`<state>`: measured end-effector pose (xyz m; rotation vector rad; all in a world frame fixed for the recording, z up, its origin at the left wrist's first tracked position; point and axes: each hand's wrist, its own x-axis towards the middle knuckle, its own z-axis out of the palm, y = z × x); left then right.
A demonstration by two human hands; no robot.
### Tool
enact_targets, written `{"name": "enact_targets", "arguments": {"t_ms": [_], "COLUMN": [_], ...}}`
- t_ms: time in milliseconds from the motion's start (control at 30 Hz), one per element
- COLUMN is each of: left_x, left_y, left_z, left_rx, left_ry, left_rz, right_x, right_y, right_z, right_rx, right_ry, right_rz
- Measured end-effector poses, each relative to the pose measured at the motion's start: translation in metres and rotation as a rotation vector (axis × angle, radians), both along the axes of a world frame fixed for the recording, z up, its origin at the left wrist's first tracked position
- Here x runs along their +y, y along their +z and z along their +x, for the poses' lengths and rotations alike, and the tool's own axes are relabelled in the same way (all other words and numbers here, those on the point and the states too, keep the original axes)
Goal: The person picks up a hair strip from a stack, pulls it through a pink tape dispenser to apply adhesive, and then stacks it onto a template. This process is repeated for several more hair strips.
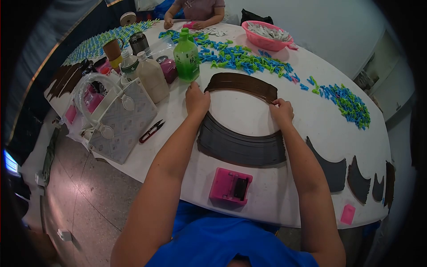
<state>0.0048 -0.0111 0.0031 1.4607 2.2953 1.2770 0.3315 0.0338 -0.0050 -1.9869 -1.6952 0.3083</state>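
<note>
A curved brown strip stack (242,84) lies across the white table, its ends between my two hands. My left hand (197,100) has its fingers closed at the strip's left end, beside the green bottle. At the right end, my right hand (282,110) pinches the strip's corner between thumb and fingers. Nearer to me lies a dark grey curved stack (240,144), bowed the other way, its tips close to my wrists. Below it sits a pink device (231,187) with a black roller-like part.
Blue and green clips (249,60) spread over the white table (271,187). A green bottle (186,58), other bottles and a patterned bag (120,122) stand left, near red-handled snips (151,131). Dark curved pieces (331,171) lie right. A person (202,11) sits opposite, near a pink basin (267,42).
</note>
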Motion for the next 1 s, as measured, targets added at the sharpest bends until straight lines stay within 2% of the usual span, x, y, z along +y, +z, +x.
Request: {"name": "enact_targets", "arguments": {"t_ms": [733, 933, 1000], "left_x": [0.014, 0.006, 0.005], "left_y": [-0.019, -0.007, -0.004], "left_z": [-0.008, -0.005, -0.004], "left_rx": [0.106, 0.049, 0.043], "left_ry": [0.015, -0.013, -0.011], "left_rz": [0.068, -0.007, -0.01], "right_x": [-0.001, 0.003, -0.001], "right_y": [0.001, -0.008, -0.01], "right_z": [-0.005, 0.007, 0.015], "right_rx": [0.062, 0.099, 0.145], "right_ry": [-0.11, -0.058, 0.053], "right_rz": [0.074, 0.126, 0.163]}}
